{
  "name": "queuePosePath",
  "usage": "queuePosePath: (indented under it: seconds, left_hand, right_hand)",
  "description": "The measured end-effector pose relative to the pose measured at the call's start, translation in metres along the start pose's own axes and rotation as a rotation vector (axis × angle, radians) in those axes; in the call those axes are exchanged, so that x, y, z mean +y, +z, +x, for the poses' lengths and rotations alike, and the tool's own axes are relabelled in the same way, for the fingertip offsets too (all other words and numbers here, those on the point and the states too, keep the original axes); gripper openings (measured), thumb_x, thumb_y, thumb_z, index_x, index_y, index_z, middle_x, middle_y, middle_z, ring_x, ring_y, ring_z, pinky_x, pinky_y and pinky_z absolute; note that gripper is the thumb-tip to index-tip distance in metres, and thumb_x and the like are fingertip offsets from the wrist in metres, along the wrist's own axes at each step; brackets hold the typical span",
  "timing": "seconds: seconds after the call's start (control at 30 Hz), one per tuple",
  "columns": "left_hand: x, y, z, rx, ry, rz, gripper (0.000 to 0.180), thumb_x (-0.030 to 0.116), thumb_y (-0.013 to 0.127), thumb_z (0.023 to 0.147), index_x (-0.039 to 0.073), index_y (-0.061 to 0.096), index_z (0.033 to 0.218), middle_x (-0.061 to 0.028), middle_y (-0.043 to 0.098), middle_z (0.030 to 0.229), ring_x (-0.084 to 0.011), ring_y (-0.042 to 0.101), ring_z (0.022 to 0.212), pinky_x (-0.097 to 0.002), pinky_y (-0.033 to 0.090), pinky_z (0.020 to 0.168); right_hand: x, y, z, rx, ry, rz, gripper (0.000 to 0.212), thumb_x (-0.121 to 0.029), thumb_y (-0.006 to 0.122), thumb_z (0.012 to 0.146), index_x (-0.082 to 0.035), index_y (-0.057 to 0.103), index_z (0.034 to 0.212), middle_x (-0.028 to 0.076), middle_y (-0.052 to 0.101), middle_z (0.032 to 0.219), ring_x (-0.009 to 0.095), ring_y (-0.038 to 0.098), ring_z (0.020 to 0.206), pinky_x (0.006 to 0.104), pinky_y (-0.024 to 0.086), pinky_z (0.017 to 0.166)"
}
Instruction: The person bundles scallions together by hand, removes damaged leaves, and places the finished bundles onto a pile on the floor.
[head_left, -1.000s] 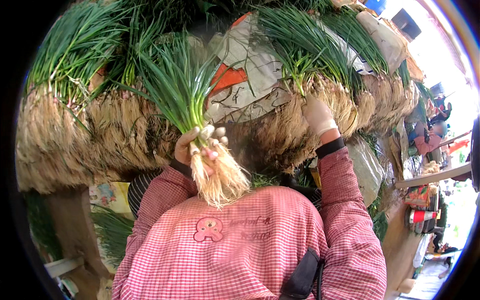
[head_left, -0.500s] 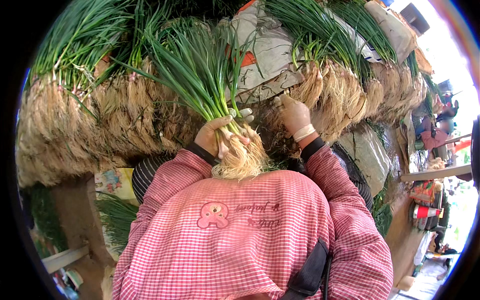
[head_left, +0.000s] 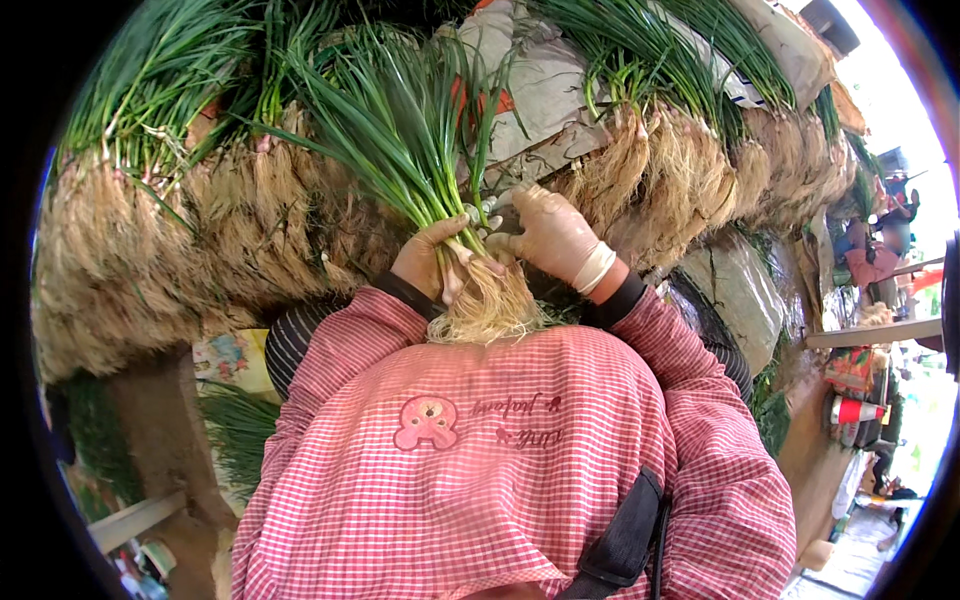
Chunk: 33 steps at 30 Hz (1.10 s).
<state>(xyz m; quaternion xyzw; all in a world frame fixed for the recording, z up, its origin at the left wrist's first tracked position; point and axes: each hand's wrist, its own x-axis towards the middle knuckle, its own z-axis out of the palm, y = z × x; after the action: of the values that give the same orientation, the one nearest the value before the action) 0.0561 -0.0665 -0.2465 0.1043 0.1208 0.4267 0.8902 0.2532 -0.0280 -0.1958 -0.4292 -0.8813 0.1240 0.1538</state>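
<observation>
Upright before my chest stands a bunch of spring onions (head_left: 425,150), with long green leaves, pale pinkish bulbs and a beard of straw-coloured roots. My gloved left hand (head_left: 424,258) is closed round its stems just above the bulbs, its fingertips showing at the far side. From the right, my right hand (head_left: 558,236), in a thin whitish glove with a band at the wrist, has its fingers curled in against the stems beside those fingertips. The exact contact is partly hidden. The roots (head_left: 485,312) hang down close to my checked red smock.
More spring onions lie heaped in a long row, roots toward me, at the left (head_left: 120,230) and right (head_left: 670,190). Between them is a pale sack (head_left: 550,80). Farther right are a wooden bar (head_left: 870,332), a red-and-white cone (head_left: 855,411) and another person (head_left: 880,250).
My right hand has moved left from beside the root heap to the bunch, its fingers now at the stems. My left hand keeps its hold on the bunch.
</observation>
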Motion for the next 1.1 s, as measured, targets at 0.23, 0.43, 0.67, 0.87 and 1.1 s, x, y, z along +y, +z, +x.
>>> queuePosePath:
  seconds: [0.23, 0.43, 0.67, 0.87, 1.1]
  left_hand:
    - [0.006, -0.034, 0.003, -0.103, -0.020, 0.093, 0.030, 0.025, 0.059, 0.090, 0.002, 0.059, 0.109, -0.0220, 0.068, 0.086, -0.0445, 0.066, 0.092, -0.0576, 0.054, 0.084]
    - [-0.001, -0.007, 0.003, -0.079, 0.118, 0.028, 0.034, 0.020, 0.060, 0.089, 0.001, 0.057, 0.117, -0.0182, 0.040, 0.145, -0.0359, 0.036, 0.136, -0.0574, 0.036, 0.107]
    - [-0.004, -0.024, 0.003, -0.036, 0.016, 0.064, 0.033, 0.023, 0.060, 0.089, 0.000, 0.059, 0.113, -0.0263, 0.047, 0.136, -0.0392, 0.051, 0.122, -0.0556, 0.037, 0.107]
    - [-0.010, -0.005, 0.008, 0.146, 0.019, 0.123, 0.042, 0.027, 0.060, 0.089, -0.002, 0.054, 0.118, -0.0299, 0.067, 0.092, -0.0401, 0.067, 0.088, -0.0496, 0.050, 0.094]
    - [-0.011, -0.004, 0.005, -0.069, 0.047, -0.002, 0.021, 0.017, 0.062, 0.089, 0.004, 0.061, 0.105, -0.0110, 0.065, 0.093, -0.0293, 0.068, 0.091, -0.0457, 0.055, 0.087]
  right_hand:
    - [-0.012, 0.023, 0.004, 0.127, -0.029, -0.120, 0.020, -0.010, 0.062, 0.076, -0.002, 0.060, 0.094, 0.017, 0.064, 0.086, 0.035, 0.064, 0.081, 0.0430, 0.051, 0.074]
    - [0.070, 0.030, -0.010, -0.062, 0.465, -0.199, 0.024, -0.023, 0.058, 0.085, -0.005, 0.063, 0.102, 0.016, 0.067, 0.102, 0.032, 0.065, 0.098, 0.0413, 0.052, 0.083]
    - [0.051, 0.014, -0.006, -0.072, 0.151, 0.243, 0.053, -0.041, 0.057, 0.093, 0.002, 0.056, 0.124, 0.021, 0.064, 0.116, 0.030, 0.065, 0.100, 0.0378, 0.048, 0.094]
    - [0.022, 0.044, 0.025, -0.118, 0.625, 1.699, 0.017, -0.022, 0.054, 0.097, -0.005, 0.056, 0.096, 0.002, 0.049, 0.070, 0.014, 0.046, 0.051, 0.0276, 0.035, 0.040]
    - [0.024, 0.075, 0.030, 0.074, 0.860, 2.279, 0.019, -0.018, 0.038, 0.100, -0.009, 0.054, 0.097, 0.000, 0.049, 0.066, 0.015, 0.043, 0.052, 0.0271, 0.033, 0.043]
